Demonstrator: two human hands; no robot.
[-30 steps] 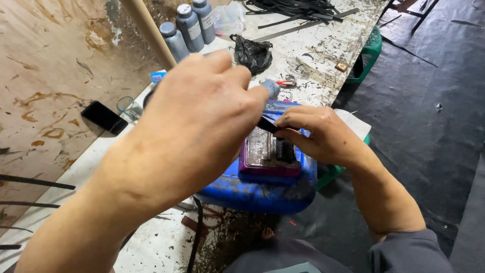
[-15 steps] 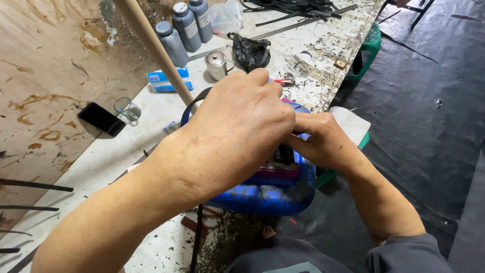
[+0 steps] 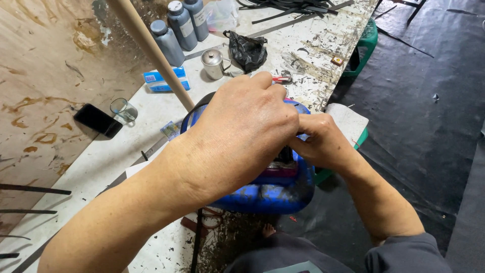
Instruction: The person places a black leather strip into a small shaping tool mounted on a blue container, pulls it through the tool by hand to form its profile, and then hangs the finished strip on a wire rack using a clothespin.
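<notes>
Comparing with half a second ago, we see our left hand (image 3: 242, 136) has slid a little further over the blue tub (image 3: 268, 194), so it now hides almost all of the small dark piece (image 3: 286, 154) that both hands work on, and the wooden pole (image 3: 151, 50) stands in the same slant beyond the tub. Our left hand is curled shut above the tub, but whether its fingers actually clamp the piece we cannot tell. Our right hand (image 3: 323, 144) presses in from the tub's far-right side, thumb and fingers pinched together on the dark piece. Only a sliver of that piece shows between the two hands: black, narrow, sitting over a magenta-edged block (image 3: 283, 173) inside the tub. The tub itself is bright blue, scuffed with paint, and rests at the edge of the spattered white bench (image 3: 101, 156). Beyond the tub stand a small metal pot (image 3: 212, 63), a crumpled black bag (image 3: 247, 50) and three grey bottles (image 3: 182, 23); to its left lie a glass (image 3: 122, 108) and a black phone (image 3: 97, 120).
</notes>
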